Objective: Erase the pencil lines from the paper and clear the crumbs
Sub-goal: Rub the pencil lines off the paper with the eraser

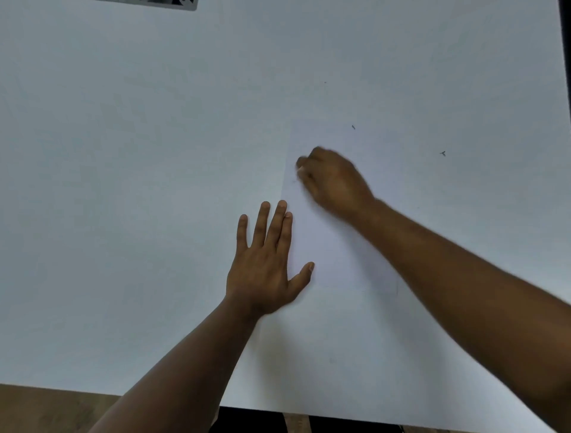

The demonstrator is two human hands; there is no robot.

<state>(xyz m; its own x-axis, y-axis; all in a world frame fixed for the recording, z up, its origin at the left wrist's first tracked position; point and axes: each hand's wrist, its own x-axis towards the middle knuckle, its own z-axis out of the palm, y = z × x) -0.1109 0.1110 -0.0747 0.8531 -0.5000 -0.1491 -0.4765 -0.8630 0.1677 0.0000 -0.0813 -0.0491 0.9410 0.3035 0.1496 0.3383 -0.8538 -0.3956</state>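
One blurred right hand (332, 179) hides its grip.

Left hand (262, 265) flat on white paper (340, 293); blurred right hand (332, 179) curled, possibly gripping an eraser.

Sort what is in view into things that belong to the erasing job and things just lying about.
Belongs to the job:
paper
left hand, flat on the paper's edge
right hand, blurred, closed near the paper's top; eraser not discernible
dark crumbs

Lying about:
printed card at the table's far edge
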